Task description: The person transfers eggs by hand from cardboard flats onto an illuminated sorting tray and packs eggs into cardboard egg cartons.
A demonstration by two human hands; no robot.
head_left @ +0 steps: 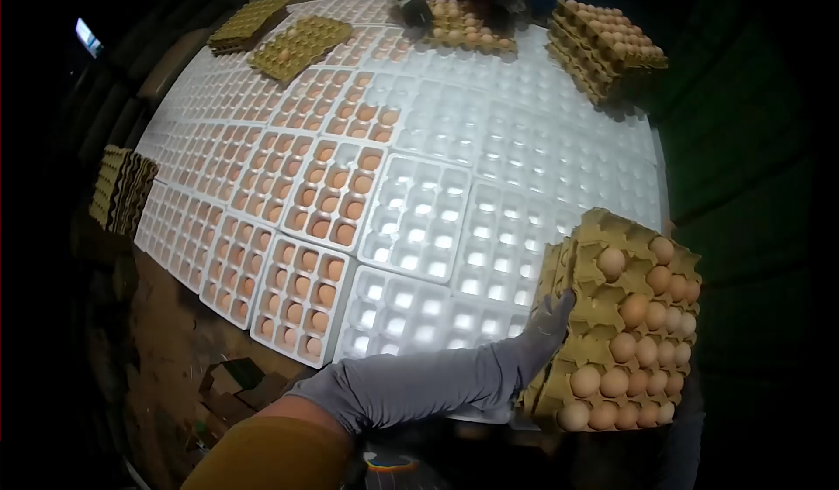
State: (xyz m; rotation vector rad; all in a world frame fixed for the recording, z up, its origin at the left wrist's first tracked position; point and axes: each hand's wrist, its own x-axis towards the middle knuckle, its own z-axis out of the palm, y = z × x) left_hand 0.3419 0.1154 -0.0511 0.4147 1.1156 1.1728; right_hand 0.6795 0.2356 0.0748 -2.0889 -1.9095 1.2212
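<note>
My left hand (544,328), in a long grey glove, is pressed to the left side of a stack of pulp egg trays (584,320). The fingers grip the stack's edge, and some of them are hidden. Brown eggs (647,350) fill much of the top tray, with several bare cups at its upper left. A strip of grey, seemingly my right glove (688,446), shows below the stack's right edge; the right hand's fingers are hidden. Beside the stack lie white foam egg boxes (411,219) with bare cups.
Foam boxes holding eggs (301,293) cover the left side. More pulp tray stacks stand at the far right (603,49), far left (249,23) and left edge (122,191). Across the table, another person's gloved hand (417,12) is at an egg tray (468,29).
</note>
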